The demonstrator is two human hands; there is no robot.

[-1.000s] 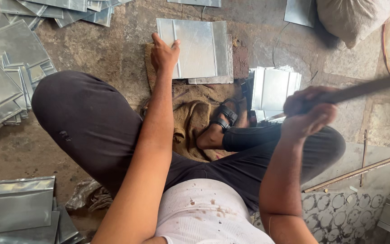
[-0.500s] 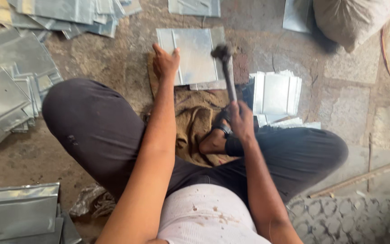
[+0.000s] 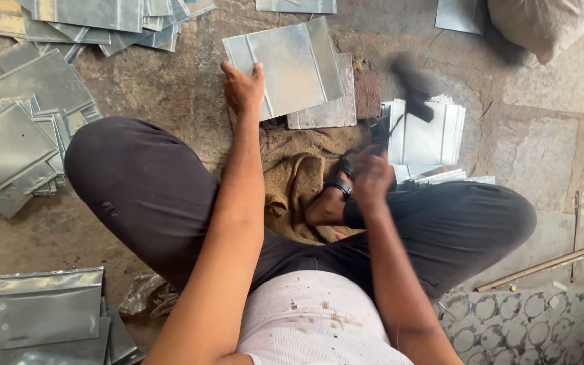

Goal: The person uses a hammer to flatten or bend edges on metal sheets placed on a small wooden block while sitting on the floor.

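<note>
The left hand (image 3: 241,86) presses flat on the metal sheet (image 3: 292,64) lying on the floor (image 3: 170,94); the right hand (image 3: 372,177), grip clamped, holds a blurred hammer (image 3: 410,84) beside it.

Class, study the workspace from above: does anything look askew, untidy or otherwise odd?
Yes. The metal sheet under the left hand lies tilted across the sheet beneath it. The sheets at upper left are strewn overlapping, unlike the neat white stack. The hammer in the right hand is blurred.
</note>
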